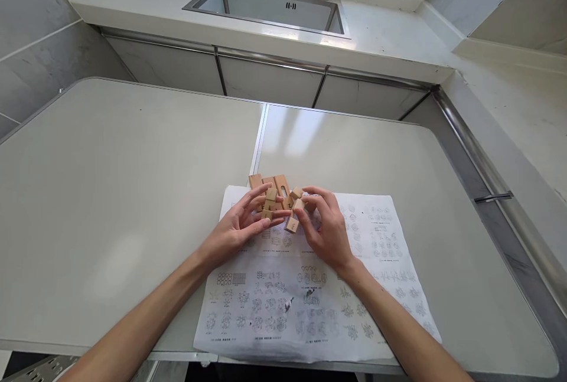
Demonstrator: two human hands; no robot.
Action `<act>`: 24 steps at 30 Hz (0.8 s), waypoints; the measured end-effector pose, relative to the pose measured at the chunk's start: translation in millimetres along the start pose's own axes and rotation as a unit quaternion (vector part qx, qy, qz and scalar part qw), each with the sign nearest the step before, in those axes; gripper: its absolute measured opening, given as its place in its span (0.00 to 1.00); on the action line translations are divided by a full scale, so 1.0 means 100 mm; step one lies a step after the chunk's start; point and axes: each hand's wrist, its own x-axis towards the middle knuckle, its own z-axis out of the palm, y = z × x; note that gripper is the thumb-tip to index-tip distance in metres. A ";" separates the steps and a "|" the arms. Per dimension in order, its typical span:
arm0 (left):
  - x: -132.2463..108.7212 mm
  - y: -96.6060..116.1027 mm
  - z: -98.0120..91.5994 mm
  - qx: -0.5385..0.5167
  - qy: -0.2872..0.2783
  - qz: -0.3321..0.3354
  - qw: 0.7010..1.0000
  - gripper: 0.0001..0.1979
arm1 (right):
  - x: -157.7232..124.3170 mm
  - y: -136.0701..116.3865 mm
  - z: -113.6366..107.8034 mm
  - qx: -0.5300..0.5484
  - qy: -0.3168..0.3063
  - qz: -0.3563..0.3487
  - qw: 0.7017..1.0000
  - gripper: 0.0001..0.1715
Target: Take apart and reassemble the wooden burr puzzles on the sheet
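Two forearms (155, 305) stretch over the sheet (248, 342), one across its left edge, the other across its near right part. Above the sheet's far part, the left hand (234, 225) pinches the left block (268, 205) between thumb and fingers. Just beside it, also above the sheet's far part, the right hand (330, 231) grips the right block (297, 206) with thumb and fingertips. Whether the two blocks touch is hard to tell. Flat slats (279, 181) lie at the sheet's far edge, behind the hands, partly hidden by them.

Both blocks look like small plain wood, so each should be light, stiff and hard to crush, with dry faces unlikely to slip. Their stepped shape suggests a hold across two opposite flat sides, leaving the notches free; corners could catch on a neighbour. The sheet, printed with rows of small drawings, is probably thin and shifts easily on the table (110, 193) under it. Well beyond the sheet's far edge, the sink (266, 4) sits in a counter (146, 1).
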 end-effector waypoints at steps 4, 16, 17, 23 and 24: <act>0.00 -0.01 0.00 0.005 0.000 0.005 1.000 0.35 | -0.01 -0.03 -0.03 0.037 0.039 0.003 0.999 0.06; 0.00 0.06 0.07 0.015 -0.015 -0.031 0.999 0.34 | -0.04 -0.07 -0.06 0.408 -0.077 0.253 0.874 0.23; 0.00 0.05 0.07 0.012 -0.019 -0.032 0.999 0.34 | -0.05 -0.06 -0.06 0.425 -0.087 0.269 0.860 0.24; -0.01 0.05 0.07 0.013 -0.030 -0.035 0.999 0.34 | -0.09 -0.02 -0.04 0.476 -0.109 0.276 0.828 0.23; -0.01 0.05 0.07 0.020 -0.026 -0.037 0.999 0.33 | -0.09 -0.03 -0.04 0.478 -0.116 0.269 0.828 0.23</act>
